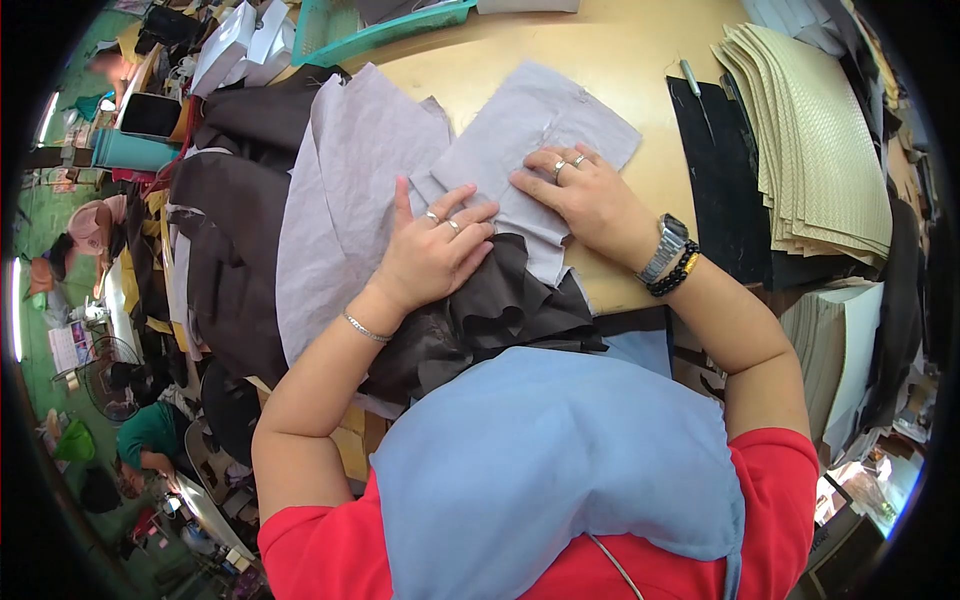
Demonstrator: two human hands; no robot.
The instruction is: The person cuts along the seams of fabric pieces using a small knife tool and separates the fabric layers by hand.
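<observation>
Pale grey fabric lies in layers on the tabletop, with a folded grey fabric piece (pixel 560 110) on the right overlapping a larger grey fabric sheet (pixel 345 190) on the left. My left hand (pixel 435 245) rests on the cloth where the two meet, fingers spread and thumb apart. On the folded piece, my right hand (pixel 595 200) presses down with its fingers laid out and slightly bent. Neither hand visibly grips anything. Dark brown fabric (pixel 510 300) is bunched below my hands, in front of my body. The undersides of my fingertips are hidden.
A dark cloth strip (pixel 700 180) lies to the right with a pen-like tool (pixel 690 78) on it. Beyond stands a stack of cream textured sheets (pixel 810 130). A teal tray (pixel 385 40) sits at the back. Dark fabric (pixel 235 240) hangs at left; a co-worker (pixel 150 440) is farther off.
</observation>
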